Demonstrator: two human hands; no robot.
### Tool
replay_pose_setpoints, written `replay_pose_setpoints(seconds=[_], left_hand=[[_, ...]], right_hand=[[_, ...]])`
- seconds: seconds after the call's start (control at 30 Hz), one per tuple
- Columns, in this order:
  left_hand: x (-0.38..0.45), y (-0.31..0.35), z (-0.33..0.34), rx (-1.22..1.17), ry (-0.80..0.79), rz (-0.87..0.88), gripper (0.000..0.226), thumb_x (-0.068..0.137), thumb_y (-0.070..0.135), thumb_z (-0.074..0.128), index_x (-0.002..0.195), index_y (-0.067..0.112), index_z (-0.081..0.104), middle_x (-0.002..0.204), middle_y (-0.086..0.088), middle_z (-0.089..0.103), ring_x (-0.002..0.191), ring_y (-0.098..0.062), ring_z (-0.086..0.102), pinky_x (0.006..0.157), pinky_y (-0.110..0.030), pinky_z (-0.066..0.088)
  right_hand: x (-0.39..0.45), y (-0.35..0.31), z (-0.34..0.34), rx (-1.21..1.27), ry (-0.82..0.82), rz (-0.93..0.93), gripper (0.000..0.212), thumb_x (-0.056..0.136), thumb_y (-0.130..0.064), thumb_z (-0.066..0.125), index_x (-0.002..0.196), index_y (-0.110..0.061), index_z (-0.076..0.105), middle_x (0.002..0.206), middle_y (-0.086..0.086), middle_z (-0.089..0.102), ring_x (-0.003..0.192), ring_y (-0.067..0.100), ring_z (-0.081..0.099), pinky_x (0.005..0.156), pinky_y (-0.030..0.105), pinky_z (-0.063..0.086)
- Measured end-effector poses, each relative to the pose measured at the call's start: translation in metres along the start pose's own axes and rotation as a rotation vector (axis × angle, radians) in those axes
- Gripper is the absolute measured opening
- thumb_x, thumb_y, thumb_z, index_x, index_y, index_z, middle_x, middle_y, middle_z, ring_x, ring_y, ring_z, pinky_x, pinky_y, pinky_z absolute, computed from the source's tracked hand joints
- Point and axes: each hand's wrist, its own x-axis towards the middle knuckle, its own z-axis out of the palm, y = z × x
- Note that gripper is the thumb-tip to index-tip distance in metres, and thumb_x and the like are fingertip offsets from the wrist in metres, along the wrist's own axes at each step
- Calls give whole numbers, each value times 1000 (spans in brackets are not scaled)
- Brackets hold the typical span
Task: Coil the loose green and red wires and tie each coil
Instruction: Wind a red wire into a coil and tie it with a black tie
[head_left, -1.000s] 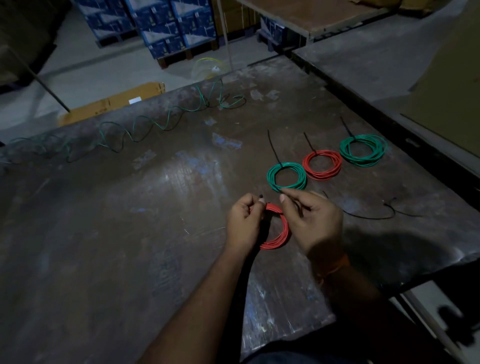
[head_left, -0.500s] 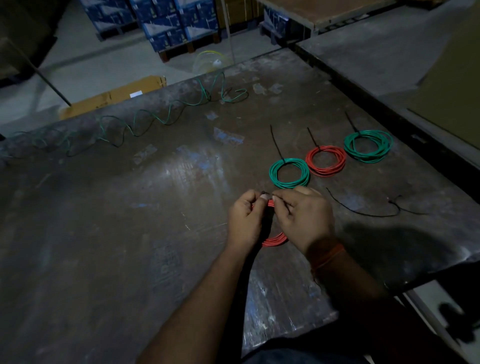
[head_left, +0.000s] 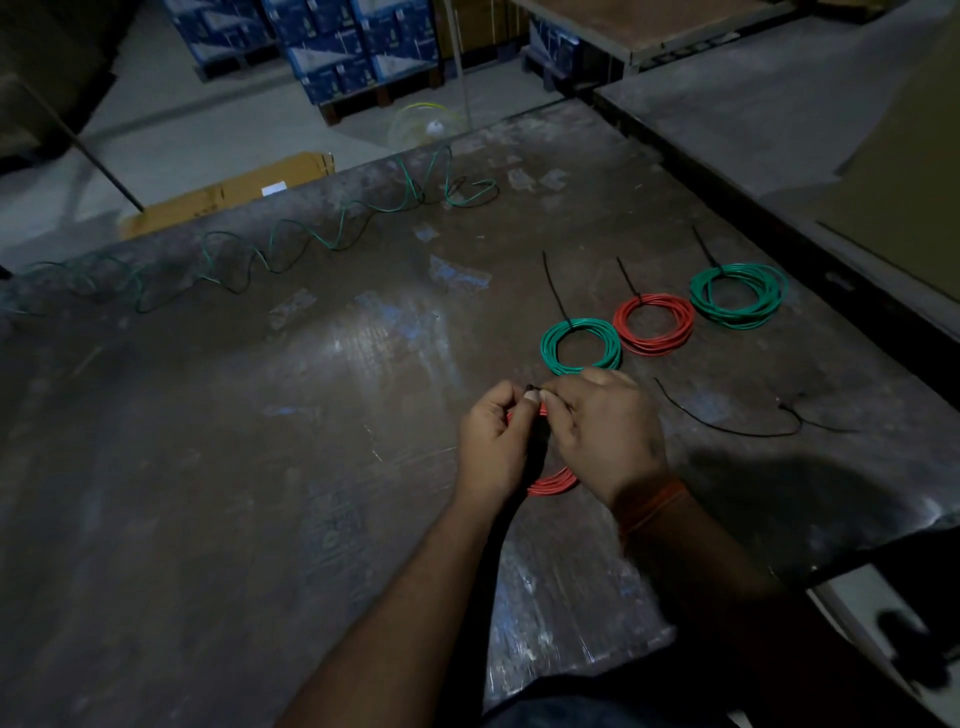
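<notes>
A red wire coil (head_left: 554, 481) sits between my two hands over the dark table (head_left: 260, 467); only its lower arc shows. My left hand (head_left: 493, 441) grips the coil's left side, thumb and fingers curled. My right hand (head_left: 605, 434) pinches a thin black tie at the coil's top, fingertips meeting those of the left hand. Just beyond lie three tied coils in a row: a green coil (head_left: 581, 346), a red coil (head_left: 653, 325) and a larger green coil (head_left: 738, 295), each with a black tie tail sticking up. A long loose green wire (head_left: 291, 249) snakes along the table's far edge.
Loose black ties (head_left: 737, 423) lie on the table to the right of my hands. A second table (head_left: 779, 130) adjoins on the right. Beyond the far edge are a cardboard box (head_left: 228, 192) on the floor and stacked blue cartons (head_left: 353, 47).
My right hand has closed in on the left, its fingers now curled over the top of the red coil and covering most of it. The view has shifted slightly.
</notes>
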Motion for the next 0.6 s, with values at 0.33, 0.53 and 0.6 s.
replay_pose_setpoints(seconds=[0.33, 0.53, 0.6], left_hand=[[2, -6, -3, 46, -2, 22, 37, 92, 37, 63, 81, 4, 52, 69, -22, 49, 68, -24, 40, 57, -53, 38], [-1, -2, -1, 53, -16, 50, 23, 94, 31, 61, 80, 13, 61, 70, -8, 57, 68, -20, 47, 64, -38, 38], [-1, -1, -1, 55, -32, 76, 23, 95, 29, 60, 78, 14, 60, 70, -4, 56, 67, -18, 46, 63, -37, 37]], right_hand=[[9, -4, 0, 39, 5, 30, 17, 86, -25, 66, 96, -14, 75, 86, 9, 65, 83, 30, 60, 72, 36, 50], [2, -3, -5, 177, 58, 65, 18, 85, -33, 56, 82, -19, 68, 80, 0, 61, 78, 25, 60, 68, 36, 50], [3, -3, -1, 172, 33, 62, 17, 85, -31, 58, 82, -18, 69, 80, 1, 61, 78, 26, 60, 69, 37, 51]])
